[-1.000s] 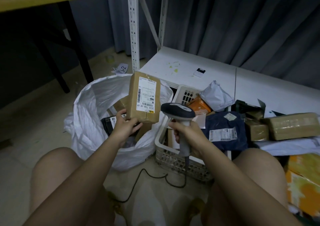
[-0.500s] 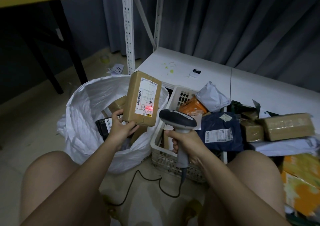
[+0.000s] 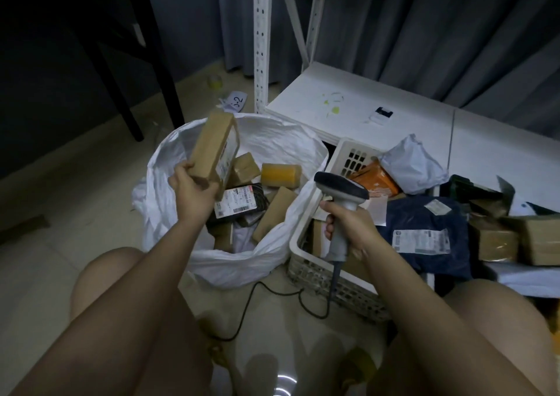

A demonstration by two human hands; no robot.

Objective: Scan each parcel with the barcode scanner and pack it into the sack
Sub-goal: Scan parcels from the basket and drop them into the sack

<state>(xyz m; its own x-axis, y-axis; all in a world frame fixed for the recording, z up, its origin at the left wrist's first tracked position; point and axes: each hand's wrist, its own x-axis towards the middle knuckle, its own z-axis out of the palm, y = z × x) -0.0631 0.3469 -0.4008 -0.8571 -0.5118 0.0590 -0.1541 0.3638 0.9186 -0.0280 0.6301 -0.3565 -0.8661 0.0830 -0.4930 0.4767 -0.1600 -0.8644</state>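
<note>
My left hand (image 3: 194,191) grips the lower end of a brown cardboard parcel (image 3: 213,147), which is tilted over the open white sack (image 3: 281,141) with its label facing right. Several parcels lie inside the sack, among them a black one with a white label (image 3: 239,203) and a yellow one (image 3: 281,175). My right hand (image 3: 348,229) holds the grey barcode scanner (image 3: 341,194) by its handle, above the near left corner of the white basket (image 3: 306,262). The scanner's black cable (image 3: 272,292) trails across the floor.
The basket holds an orange packet (image 3: 375,180), a grey mailer (image 3: 412,165) and a dark blue mailer (image 3: 424,229). Brown boxes (image 3: 515,235) pile up at the right. A white shelf board (image 3: 348,104) and rack upright (image 3: 261,41) stand behind. Black table legs (image 3: 163,71) stand left. My knees frame the floor.
The parcel has turned from label-toward-me to edge-on and swung left over the sack. The red scan light on its label is gone. The scanner stays in my right hand.
</note>
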